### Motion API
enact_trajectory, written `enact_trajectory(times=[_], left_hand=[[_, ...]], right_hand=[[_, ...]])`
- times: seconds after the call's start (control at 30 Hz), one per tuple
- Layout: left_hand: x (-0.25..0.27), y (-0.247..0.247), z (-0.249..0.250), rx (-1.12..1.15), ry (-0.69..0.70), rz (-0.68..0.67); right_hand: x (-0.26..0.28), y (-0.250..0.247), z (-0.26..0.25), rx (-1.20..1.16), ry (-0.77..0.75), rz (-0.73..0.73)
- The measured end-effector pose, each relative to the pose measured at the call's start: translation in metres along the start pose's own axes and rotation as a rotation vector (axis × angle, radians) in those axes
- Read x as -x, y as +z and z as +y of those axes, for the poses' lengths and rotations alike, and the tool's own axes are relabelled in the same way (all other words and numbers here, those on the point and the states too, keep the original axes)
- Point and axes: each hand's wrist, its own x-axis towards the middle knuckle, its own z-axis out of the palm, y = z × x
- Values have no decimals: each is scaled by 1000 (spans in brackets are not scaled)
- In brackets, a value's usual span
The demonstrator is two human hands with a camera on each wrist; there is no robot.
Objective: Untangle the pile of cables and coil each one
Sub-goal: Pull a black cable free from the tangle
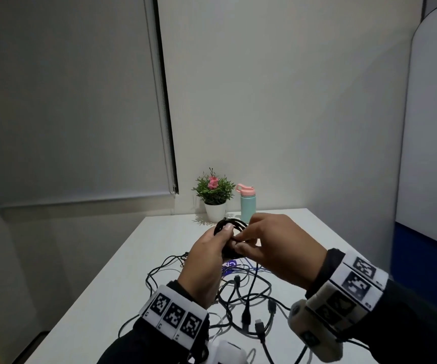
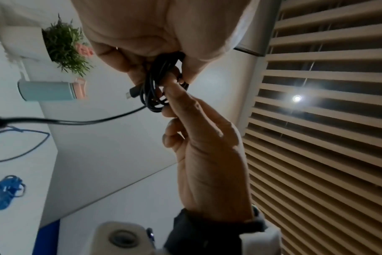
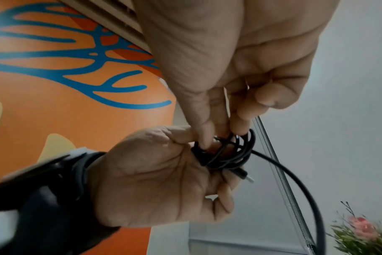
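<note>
My left hand holds a small coil of black cable up above the white table, thumb on top of the loops. My right hand pinches a strand at the coil's side. In the left wrist view the coil sits between my left fingers, a plug end sticks out, and a right fingertip pokes into the loops. The right wrist view shows my right fingertips on the coil. A tangled pile of black cables lies beneath both hands.
A potted plant and a mint bottle with a pink lid stand at the table's far edge against the wall. A blue lanyard with a card lies under the cables. Loose plugs lie near the front edge.
</note>
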Motion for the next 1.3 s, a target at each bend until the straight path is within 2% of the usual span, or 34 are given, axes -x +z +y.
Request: enact_trajectory(times=[0.13, 0.27, 0.33, 0.43, 0.47, 0.57, 0.63, 0.77, 0.87, 0.93, 1.0, 1.13, 1.2, 1.3], left_hand=[[4, 0, 7, 55, -36, -86], [3, -8, 11, -3, -73, -143], [4, -7, 12, -91, -70, -147], [1, -8, 9, -351, 22, -108], [0, -10, 9, -407, 66, -111], [-3, -15, 9, -407, 118, -145], [-5, -21, 13, -281, 39, -207], [-9, -35, 37, -67, -294, -437], [-11, -31, 49, -136, -385, -390], [-12, -24, 50, -173, -358, -301], [-10, -22, 50, -149, -271, -260], [-2, -27, 44, -58, -126, -310], [1, -30, 40, -136, -60, -290], [3, -30, 35, -432, 24, -179]], right_hand=[[-3, -8, -3, 68, 23, 5], [-4, -9, 2, -4, -24, -149], [-2, -4, 1, -231, 68, -194], [-1, 1, 0, -898, 319, -121], [-1, 0, 0, -1032, 365, -112], [-1, -4, 3, -1170, 433, -139], [-1, -6, 6, -1135, 438, -172], [1, -9, 9, -1059, 363, -258], [4, -6, 6, -1078, 259, -248], [4, -1, 3, -1109, 226, -199], [4, 3, 0, -1158, 247, -145], [-2, -3, 7, -1209, 311, -88], [-3, -9, 14, -1224, 339, -94], [-2, -15, 23, -1213, 388, -185]])
